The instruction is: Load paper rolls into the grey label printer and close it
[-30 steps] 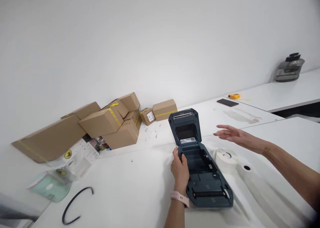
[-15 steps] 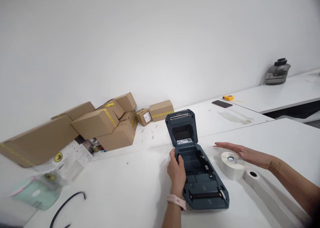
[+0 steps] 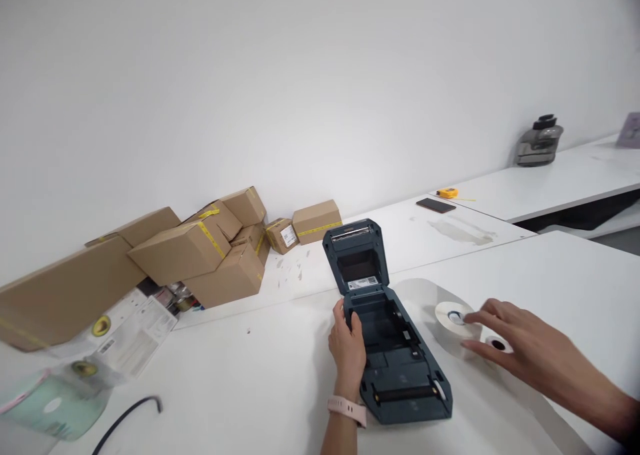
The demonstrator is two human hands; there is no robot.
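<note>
A dark label printer [image 3: 395, 355] stands on the white table with its lid [image 3: 357, 262] raised, so the inside bay and black roller show. My left hand [image 3: 347, 342], a pale pink band on the wrist, grips the printer's left side near the hinge. To the printer's right is a large white label roll [image 3: 447, 325]. My right hand [image 3: 520, 348] is closed on that roll, a finger at its core and the thumb low on its outer side. Partly hidden behind the right hand is a smaller white roll [image 3: 500, 343] with a dark core.
Cardboard boxes [image 3: 180, 252] are stacked at the back left. Nearer lie plastic packaging [image 3: 135, 332], a green pouch [image 3: 65, 402] and a black cable [image 3: 125, 415]. At the back right are a phone [image 3: 436, 205], a yellow tape measure [image 3: 447, 193] and a grey jug [image 3: 540, 142].
My right hand has come from behind the large roll round to its right side, fingers now bent onto it. My left hand keeps its hold on the printer. The view has shifted slightly right.
</note>
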